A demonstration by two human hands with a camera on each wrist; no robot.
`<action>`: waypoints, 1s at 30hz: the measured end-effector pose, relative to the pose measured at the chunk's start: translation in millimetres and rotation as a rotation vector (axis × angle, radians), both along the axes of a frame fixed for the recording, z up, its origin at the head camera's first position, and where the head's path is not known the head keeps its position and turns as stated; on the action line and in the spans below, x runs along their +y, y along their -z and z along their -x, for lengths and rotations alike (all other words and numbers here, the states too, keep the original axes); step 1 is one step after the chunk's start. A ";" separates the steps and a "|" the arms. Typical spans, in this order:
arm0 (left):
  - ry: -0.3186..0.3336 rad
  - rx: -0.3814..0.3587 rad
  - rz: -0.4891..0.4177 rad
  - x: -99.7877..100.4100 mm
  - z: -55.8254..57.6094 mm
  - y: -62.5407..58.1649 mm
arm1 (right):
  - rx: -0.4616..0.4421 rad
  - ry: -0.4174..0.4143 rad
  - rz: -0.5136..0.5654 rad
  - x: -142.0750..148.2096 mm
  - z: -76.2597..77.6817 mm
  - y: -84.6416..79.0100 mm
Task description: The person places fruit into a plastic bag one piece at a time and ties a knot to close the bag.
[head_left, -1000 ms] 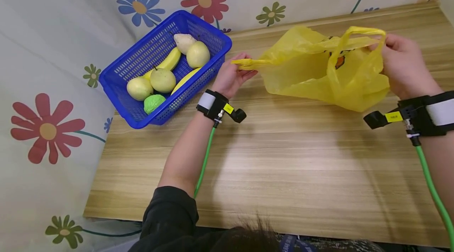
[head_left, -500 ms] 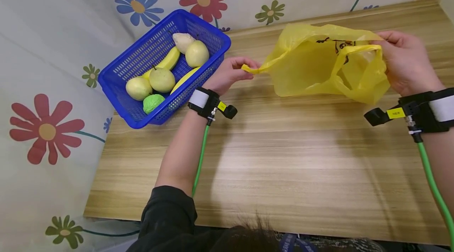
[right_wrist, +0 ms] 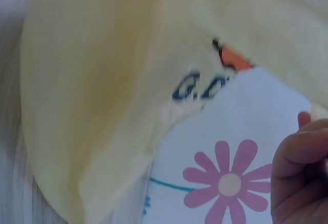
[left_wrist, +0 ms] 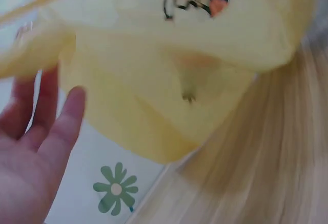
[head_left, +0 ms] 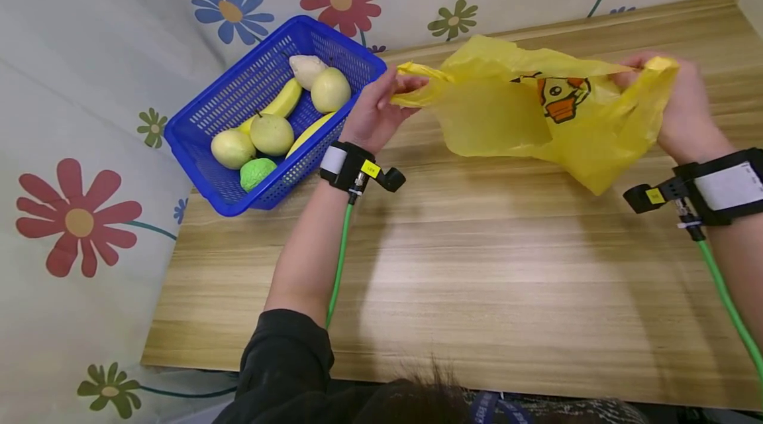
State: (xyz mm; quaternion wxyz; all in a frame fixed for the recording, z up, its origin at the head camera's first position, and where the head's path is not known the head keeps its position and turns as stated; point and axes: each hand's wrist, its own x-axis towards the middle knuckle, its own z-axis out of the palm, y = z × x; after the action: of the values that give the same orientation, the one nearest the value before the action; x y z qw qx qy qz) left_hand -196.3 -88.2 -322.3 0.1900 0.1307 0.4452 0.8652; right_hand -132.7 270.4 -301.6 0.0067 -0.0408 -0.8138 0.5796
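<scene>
Head view took in a wide wood-grain table point(head_left: 477, 278), with a blue perforated plastic basket point(head_left: 275, 195) on its left part. Right of the basket, a thin yellow plastic bag point(head_left: 495, 122) hung raised between both hands. The right hand point(head_left: 688, 109), fingers curled, gripped its right end; the left hand point(head_left: 378, 109), more loosely closed, held a handle loop point(head_left: 426, 71). Spreading the bag open looked like the step in hand; the next move seemed to call for a light, even pull. Inside the basket lay pale round pears point(head_left: 273, 134), yellow bananas point(head_left: 286, 99) and a green wrinkled ball point(head_left: 257, 174).
</scene>
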 end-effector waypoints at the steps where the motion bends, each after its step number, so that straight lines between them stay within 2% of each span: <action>1: -0.051 -0.041 -0.034 1.1 2.6 -1.0 | 0.019 -0.030 -0.021 1.7 -0.4 0.9; 3: -0.137 -0.126 -0.097 4.0 8.0 -3.0 | 0.047 -0.088 -0.061 4.7 -1.7 3.0; 5: -0.178 -0.190 -0.150 7.2 12.3 -3.9 | 0.069 -0.136 -0.088 6.8 -3.3 4.8; 7: -0.173 -0.218 -0.184 10.1 12.7 -4.5 | 0.067 -0.166 -0.127 7.2 -4.2 5.9; 9: -0.139 -0.213 -0.193 12.8 11.7 -4.8 | 0.058 -0.178 -0.149 6.0 -4.7 5.6; 11: -0.109 -0.183 -0.165 14.9 10.0 -5.0 | 0.059 -0.188 -0.181 4.5 -5.1 4.5; 14: -0.124 -0.144 -0.083 18.5 9.0 -4.8 | 0.050 -0.218 -0.186 2.2 -6.7 2.1; 17: -0.170 -0.104 0.066 21.2 8.7 -3.4 | 0.015 -0.247 -0.158 -1.2 -8.0 -0.4; 20: -0.161 -0.080 0.215 23.2 7.0 -1.5 | -0.003 -0.261 -0.135 -5.3 -8.8 -1.5; 23: -0.156 -0.076 0.302 24.9 4.0 -0.4 | -0.006 -0.259 -0.150 -8.7 -8.5 -0.7; 26: -0.207 -0.088 0.376 25.8 1.5 -1.2 | -0.023 -0.230 -0.165 -10.3 -6.4 -0.3; 28: -0.235 -0.097 0.477 25.3 -0.1 -2.3 | -0.022 -0.193 -0.200 -10.9 -4.5 -0.9; 30: -0.212 -0.129 0.567 24.4 -1.0 -2.1 | 0.000 -0.152 -0.217 -11.4 -3.0 -2.2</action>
State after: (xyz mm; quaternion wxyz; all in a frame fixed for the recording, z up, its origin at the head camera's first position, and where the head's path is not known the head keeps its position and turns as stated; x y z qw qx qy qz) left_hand -195.2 -63.8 -320.2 0.1552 -0.0299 0.6671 0.7280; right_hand -129.7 259.0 -299.5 -0.0326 0.0219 -0.8726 0.4869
